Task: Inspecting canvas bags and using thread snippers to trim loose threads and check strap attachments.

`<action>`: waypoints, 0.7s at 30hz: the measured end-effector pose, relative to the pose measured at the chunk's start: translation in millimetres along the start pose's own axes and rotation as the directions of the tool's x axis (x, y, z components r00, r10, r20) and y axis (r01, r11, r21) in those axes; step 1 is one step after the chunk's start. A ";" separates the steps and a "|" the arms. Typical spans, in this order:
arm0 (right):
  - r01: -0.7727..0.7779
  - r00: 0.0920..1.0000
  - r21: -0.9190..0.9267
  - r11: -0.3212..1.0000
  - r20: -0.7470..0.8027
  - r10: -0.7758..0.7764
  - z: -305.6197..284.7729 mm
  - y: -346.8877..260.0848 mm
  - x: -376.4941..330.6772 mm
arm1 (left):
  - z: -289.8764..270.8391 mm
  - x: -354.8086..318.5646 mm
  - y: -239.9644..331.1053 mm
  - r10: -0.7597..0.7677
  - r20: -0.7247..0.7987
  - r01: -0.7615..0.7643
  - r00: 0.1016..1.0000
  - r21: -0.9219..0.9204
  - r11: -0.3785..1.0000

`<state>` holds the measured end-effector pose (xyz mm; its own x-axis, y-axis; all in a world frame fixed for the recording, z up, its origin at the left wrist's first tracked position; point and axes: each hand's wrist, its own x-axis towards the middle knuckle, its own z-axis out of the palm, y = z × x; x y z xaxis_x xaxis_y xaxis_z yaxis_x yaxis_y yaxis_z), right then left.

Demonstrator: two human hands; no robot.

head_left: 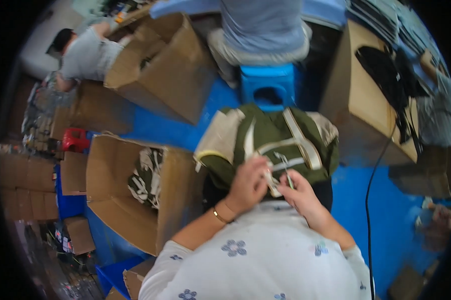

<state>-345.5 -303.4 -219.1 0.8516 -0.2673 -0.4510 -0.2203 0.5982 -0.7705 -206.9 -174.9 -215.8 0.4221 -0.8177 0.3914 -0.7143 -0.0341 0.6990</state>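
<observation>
From the head view I look down on my two hands working at an olive-green garment (265, 135) with pale webbing straps, bunched on my lap against a blue floor (375, 210). My left hand (248, 185) has its fingers curled narrow, pinching a pale strap end at the garment's near edge. My right hand (300, 195) is closed on small metal scissors (285, 167), their blades pointing up over the straps, just beside the left hand.

At my left stands an open cardboard box (105, 180); folded camouflage-patterned cloth (145, 177) lies inside against its right wall. A second, larger cardboard box (160, 65) sits tipped beyond it; I cannot tell what it holds. At the right, another cardboard box (365, 100) holds dark fabric pieces (390, 75) spilling over its top edge. A black cable (369, 200) runs down the floor near it.

Ahead, a person sits on a blue plastic stool (268, 85). Another person (85, 52) in grey bends over at far left, near flat stacked cartons (30, 185).
</observation>
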 end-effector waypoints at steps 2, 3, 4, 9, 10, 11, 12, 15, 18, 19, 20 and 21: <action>-0.022 1.000 0.207 0.978 0.020 0.018 -4.9 3.6 0.4 | -3.9 5.5 6.4 0.127 0.149 -0.108 0.981 -0.129 0.986; -0.024 0.999 0.238 0.971 0.026 0.019 -5.5 1.7 -1.2 | -4.1 5.9 7.7 0.116 0.236 -0.068 0.965 -0.202 0.977; -0.016 1.000 0.295 0.956 0.025 0.009 -3.9 1.5 -2.6 | -7.1 6.6 13.6 0.112 0.219 -0.060 0.969 -0.231 0.971; -0.034 0.999 0.393 0.919 0.025 0.027 -2.5 2.2 -1.4 | -2.7 -0.6 7.2 0.099 0.189 -0.090 0.977 -0.058 0.994; -0.042 0.999 0.384 0.922 0.007 0.043 -2.0 2.8 1.2 | -1.5 1.3 5.2 0.109 0.167 -0.110 0.980 -0.002 0.994; -0.052 0.998 0.375 0.926 -0.011 0.060 -1.7 3.2 3.5 | -1.3 4.2 4.2 0.133 0.144 -0.143 0.980 0.061 0.988; -0.046 0.998 0.352 0.935 -0.029 0.060 -2.1 2.6 4.9 | -0.4 5.3 1.2 0.121 0.137 -0.131 0.983 0.064 0.989; 0.141 0.979 0.108 0.984 -0.162 -0.122 -3.4 9.9 3.1 | 5.5 2.4 5.0 0.178 0.063 -0.182 0.982 0.068 0.981; 0.272 0.949 -0.072 0.959 -0.145 -0.280 -2.9 12.2 -7.0 | 6.5 -6.0 5.6 0.043 0.141 -0.044 0.989 0.001 0.999; 0.270 0.950 -0.073 0.960 -0.143 -0.278 -1.8 11.7 -7.3 | 7.4 -6.9 5.3 0.040 0.139 -0.040 0.990 0.002 0.999; 0.345 0.913 -0.289 0.893 -0.118 -0.391 0.2 10.4 -8.3 | 8.5 -8.1 5.6 0.044 0.141 -0.032 0.989 -0.087 0.996; 0.400 0.868 -0.488 0.776 -0.070 -0.492 2.2 9.9 -9.8 | 9.4 -9.9 6.8 0.049 0.145 -0.023 0.988 -0.176 0.984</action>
<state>-355.0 -293.3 -221.3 0.8141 -0.5791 -0.0440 -0.0625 -0.0121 -0.9980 -221.1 -172.5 -220.6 0.3012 -0.8930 0.3344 -0.6141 0.0866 0.7844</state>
